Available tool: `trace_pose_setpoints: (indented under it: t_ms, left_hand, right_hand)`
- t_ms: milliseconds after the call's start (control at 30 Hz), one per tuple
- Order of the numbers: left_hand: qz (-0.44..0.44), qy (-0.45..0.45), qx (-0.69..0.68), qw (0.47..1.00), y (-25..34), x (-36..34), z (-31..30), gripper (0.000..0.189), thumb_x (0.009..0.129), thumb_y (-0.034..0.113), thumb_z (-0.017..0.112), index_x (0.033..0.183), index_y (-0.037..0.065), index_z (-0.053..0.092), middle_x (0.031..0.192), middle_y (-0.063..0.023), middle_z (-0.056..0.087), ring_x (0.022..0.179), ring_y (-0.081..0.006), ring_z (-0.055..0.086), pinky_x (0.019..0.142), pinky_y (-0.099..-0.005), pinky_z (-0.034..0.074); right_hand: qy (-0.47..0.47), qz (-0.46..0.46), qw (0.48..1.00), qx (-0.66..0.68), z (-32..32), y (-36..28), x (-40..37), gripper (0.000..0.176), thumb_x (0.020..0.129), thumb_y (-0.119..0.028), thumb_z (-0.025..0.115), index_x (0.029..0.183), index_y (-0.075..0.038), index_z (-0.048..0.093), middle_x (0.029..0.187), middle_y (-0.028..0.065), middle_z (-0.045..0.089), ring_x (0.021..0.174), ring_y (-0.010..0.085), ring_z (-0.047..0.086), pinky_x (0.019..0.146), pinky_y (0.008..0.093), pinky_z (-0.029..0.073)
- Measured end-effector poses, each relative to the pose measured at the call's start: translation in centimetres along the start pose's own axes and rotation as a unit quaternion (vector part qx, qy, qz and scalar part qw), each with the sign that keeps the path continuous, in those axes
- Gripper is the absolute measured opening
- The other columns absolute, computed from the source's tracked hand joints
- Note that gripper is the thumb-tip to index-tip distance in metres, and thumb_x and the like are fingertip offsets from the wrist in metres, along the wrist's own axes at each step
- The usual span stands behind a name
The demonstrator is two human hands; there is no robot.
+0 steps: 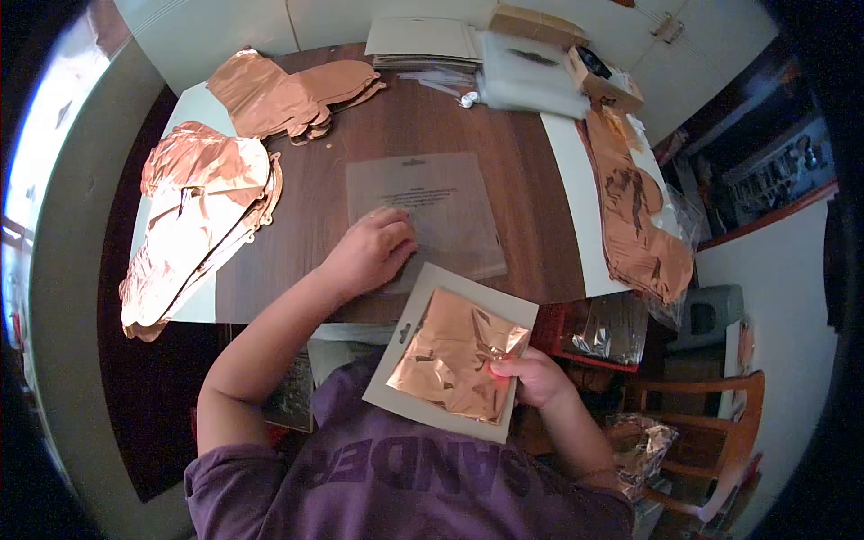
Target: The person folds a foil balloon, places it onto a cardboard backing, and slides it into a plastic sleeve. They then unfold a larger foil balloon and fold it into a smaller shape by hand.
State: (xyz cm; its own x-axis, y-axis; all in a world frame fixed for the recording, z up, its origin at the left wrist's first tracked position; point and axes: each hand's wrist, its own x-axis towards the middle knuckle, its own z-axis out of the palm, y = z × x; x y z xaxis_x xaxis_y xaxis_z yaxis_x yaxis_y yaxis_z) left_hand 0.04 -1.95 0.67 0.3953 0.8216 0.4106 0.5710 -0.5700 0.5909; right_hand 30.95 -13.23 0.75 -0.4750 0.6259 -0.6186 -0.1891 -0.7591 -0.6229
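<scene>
My right hand (543,376) grips a grey card (382,371) with a hang hole at one side, thumb on top. Against the card lies a folded copper-coloured foil balloon (454,355), creased and shiny, under the thumb. My left hand (373,247) rests on a clear plastic bag (463,193) that lies flat on the table, its fingers curled in and closed at the bag's middle. The bag has a hang hole and small dark print near its far edge. The fingertips of the left hand are partly hidden.
Flat copper foil balloons lie in piles at the left (193,220), far left (297,90) and right (630,202) of the brown table (306,193). At the back are stacked grey cards (423,40), clear bags (531,76) and an open box (607,79). A wooden chair (742,423) stands at right.
</scene>
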Motion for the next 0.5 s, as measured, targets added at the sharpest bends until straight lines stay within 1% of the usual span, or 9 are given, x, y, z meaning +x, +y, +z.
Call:
trace_pose_setpoints:
  t_ms: [33, 100, 167, 200, 233, 300, 367, 467, 500]
  left_hand:
    - [0.003, -0.01, 0.0, 1.0, 0.0, 0.0, 0.0, 0.012, 0.082, 0.009, 0.068, 0.089, 0.001, 0.063, 0.099, -0.0137, 0.062, 0.099, -0.0361, 0.06, 0.096, -0.0461, 0.047]
    - [0.008, -0.028, -0.002, 1.0, 0.1, -0.3, -0.3, 0.014, 0.082, 0.01, 0.068, 0.092, 0.002, 0.063, 0.099, -0.0139, 0.062, 0.1, -0.036, 0.06, 0.102, -0.0481, 0.045]
    - [0.019, -0.032, -0.015, 0.999, 0.9, -0.6, -0.9, 0.016, 0.082, 0.011, 0.069, 0.093, 0.002, 0.062, 0.099, -0.0144, 0.062, 0.1, -0.036, 0.06, 0.105, -0.0497, 0.042]
    - [0.024, -0.032, -0.021, 0.999, 1.2, -0.7, -1.2, 0.017, 0.081, 0.012, 0.069, 0.093, 0.002, 0.061, 0.099, -0.0147, 0.062, 0.1, -0.0361, 0.061, 0.107, -0.0505, 0.041]
    - [0.037, -0.027, 0.004, 0.999, 1.2, -0.8, -1.3, 0.018, 0.081, 0.012, 0.07, 0.093, 0.002, 0.061, 0.099, -0.0148, 0.062, 0.1, -0.0359, 0.061, 0.107, -0.0505, 0.041]
    - [0.063, -0.021, 0.052, 0.996, 1.3, -1.1, -1.3, 0.02, 0.079, 0.013, 0.07, 0.092, 0.002, 0.06, 0.1, -0.0151, 0.062, 0.099, -0.0355, 0.061, 0.106, -0.0505, 0.042]
    - [0.048, -0.019, 0.049, 0.997, 0.7, -1.3, -0.6, 0.02, 0.077, 0.013, 0.071, 0.089, 0.002, 0.06, 0.1, -0.0149, 0.063, 0.099, -0.0349, 0.062, 0.104, -0.0503, 0.043]
    - [0.034, -0.021, 0.075, 0.996, 0.5, -1.3, -0.2, 0.017, 0.075, 0.012, 0.07, 0.085, 0.002, 0.061, 0.1, -0.0145, 0.063, 0.099, -0.0347, 0.062, 0.101, -0.0497, 0.045]
    - [0.03, -0.021, 0.089, 0.995, 0.5, -1.2, -0.3, 0.015, 0.074, 0.012, 0.069, 0.084, 0.002, 0.061, 0.1, -0.0143, 0.063, 0.098, -0.0347, 0.062, 0.1, -0.0494, 0.046]
  right_hand:
    - [0.01, -0.014, 1.0, 0.001, 0.7, -0.1, 0.1, 0.03, 0.085, -0.015, 0.07, 0.11, 0.0, 0.066, 0.1, 0.0069, 0.068, 0.094, 0.0186, 0.065, 0.088, 0.0348, 0.051]
    - [-0.01, -0.051, 0.999, -0.007, -0.7, 0.1, 1.0, 0.037, 0.085, -0.015, 0.07, 0.117, 0.002, 0.063, 0.108, 0.0091, 0.068, 0.1, 0.0204, 0.065, 0.093, 0.0358, 0.05]
    - [-0.026, -0.083, 0.996, -0.003, -1.1, -0.1, 1.4, 0.043, 0.084, -0.015, 0.07, 0.122, 0.003, 0.061, 0.115, 0.0107, 0.068, 0.105, 0.0217, 0.064, 0.097, 0.0359, 0.048]
    - [-0.033, -0.097, 0.995, 0.007, -0.2, -1.0, 1.0, 0.045, 0.084, -0.015, 0.07, 0.124, 0.003, 0.06, 0.117, 0.0113, 0.067, 0.107, 0.0221, 0.064, 0.098, 0.0355, 0.048]
    - [-0.039, -0.111, 0.993, 0.016, 0.5, -1.7, 0.7, 0.047, 0.084, -0.015, 0.07, 0.126, 0.003, 0.059, 0.119, 0.0119, 0.066, 0.109, 0.0224, 0.064, 0.1, 0.0351, 0.047]
    - [-0.035, -0.112, 0.993, 0.0, 1.0, -2.1, 0.5, 0.046, 0.083, -0.016, 0.07, 0.124, 0.003, 0.059, 0.115, 0.0104, 0.067, 0.105, 0.0213, 0.064, 0.098, 0.0343, 0.047]
    - [-0.022, -0.113, 0.993, -0.011, 1.6, -2.1, 0.7, 0.044, 0.083, -0.017, 0.07, 0.121, 0.002, 0.061, 0.111, 0.009, 0.068, 0.101, 0.0203, 0.065, 0.095, 0.0335, 0.048]
    - [-0.018, -0.101, 0.994, -0.03, -0.8, -0.2, 2.0, 0.04, 0.083, -0.018, 0.07, 0.118, 0.0, 0.061, 0.105, 0.006, 0.067, 0.095, 0.0181, 0.063, 0.09, 0.0324, 0.049]
    - [-0.01, -0.099, 0.995, -0.022, -0.6, -0.4, 1.9, 0.038, 0.083, -0.018, 0.07, 0.116, -0.001, 0.061, 0.103, 0.0048, 0.066, 0.094, 0.0171, 0.062, 0.088, 0.0316, 0.049]
